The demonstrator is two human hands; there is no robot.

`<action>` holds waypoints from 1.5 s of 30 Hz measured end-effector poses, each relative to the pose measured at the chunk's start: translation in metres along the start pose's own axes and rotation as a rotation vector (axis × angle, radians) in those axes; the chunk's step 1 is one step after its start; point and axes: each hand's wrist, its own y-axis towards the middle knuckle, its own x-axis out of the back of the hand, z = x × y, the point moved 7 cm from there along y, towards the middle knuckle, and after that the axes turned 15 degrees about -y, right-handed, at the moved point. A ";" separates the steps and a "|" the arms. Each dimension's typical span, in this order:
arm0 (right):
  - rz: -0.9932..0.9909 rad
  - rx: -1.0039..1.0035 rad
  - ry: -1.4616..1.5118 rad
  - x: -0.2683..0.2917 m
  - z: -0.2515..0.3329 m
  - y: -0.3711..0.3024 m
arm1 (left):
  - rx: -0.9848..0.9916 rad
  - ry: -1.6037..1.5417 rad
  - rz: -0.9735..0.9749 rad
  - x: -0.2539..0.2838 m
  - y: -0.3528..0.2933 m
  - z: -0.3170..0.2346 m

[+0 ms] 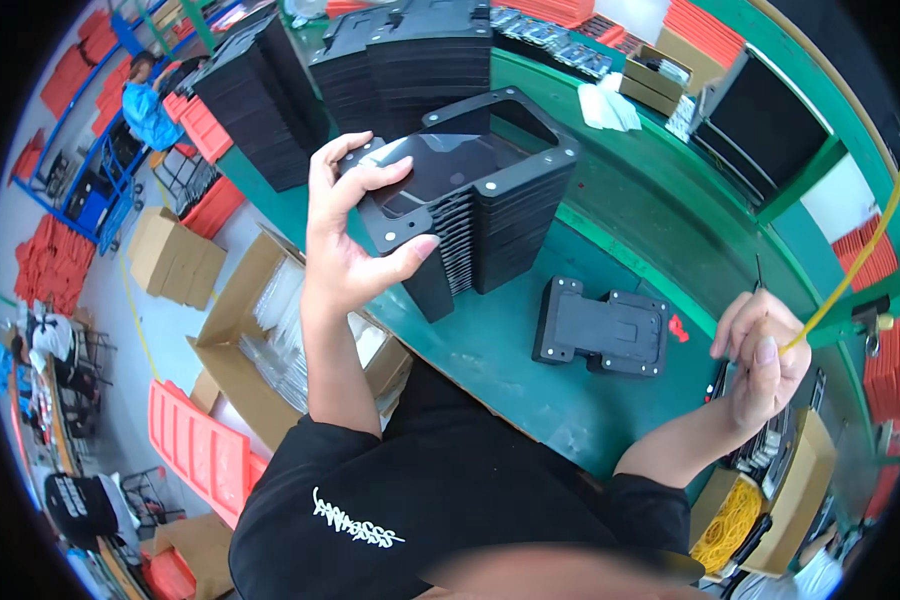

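My left hand (342,235) grips the left end of the top black tray (515,175) on a tall stack. Its thumb lies on the near corner, and the index fingertip rests over the glossy dark panel (440,165) set in that tray. Off to the right, my right hand (765,355) is raised and closed around a thin tool (759,268), of which only a slim dark tip shows. A yellow cord (855,262) runs from this hand to the upper right. Between the hands, a separate black tray (605,325) lies on the green bench (490,360).
More black tray stacks (260,105) stand at the far left. Small red pieces (678,328) lie beside the separate tray. An open carton (230,345) holds clear plastic at the left; another with yellow cords (727,525) is at the lower right. A dark monitor (770,120) stands at the back right.
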 end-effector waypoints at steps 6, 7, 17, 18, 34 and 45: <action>-0.053 0.027 -0.059 -0.003 0.011 -0.003 | 0.032 0.225 0.203 -0.003 0.033 -0.043; -0.042 0.036 -0.080 -0.003 0.013 -0.004 | 0.002 0.328 0.255 -0.008 0.042 -0.059; -0.068 0.097 -0.253 -0.002 0.033 -0.008 | -0.030 0.433 0.644 -0.064 0.048 -0.041; -0.070 0.093 -0.269 -0.002 0.033 -0.008 | -0.028 0.443 0.644 -0.064 0.048 -0.042; -0.095 0.092 -0.522 0.001 0.050 -0.011 | -0.045 0.468 0.630 -0.065 0.048 -0.046; -0.069 -0.007 -0.377 0.049 0.031 -0.023 | 0.056 0.430 0.546 -0.073 0.050 -0.048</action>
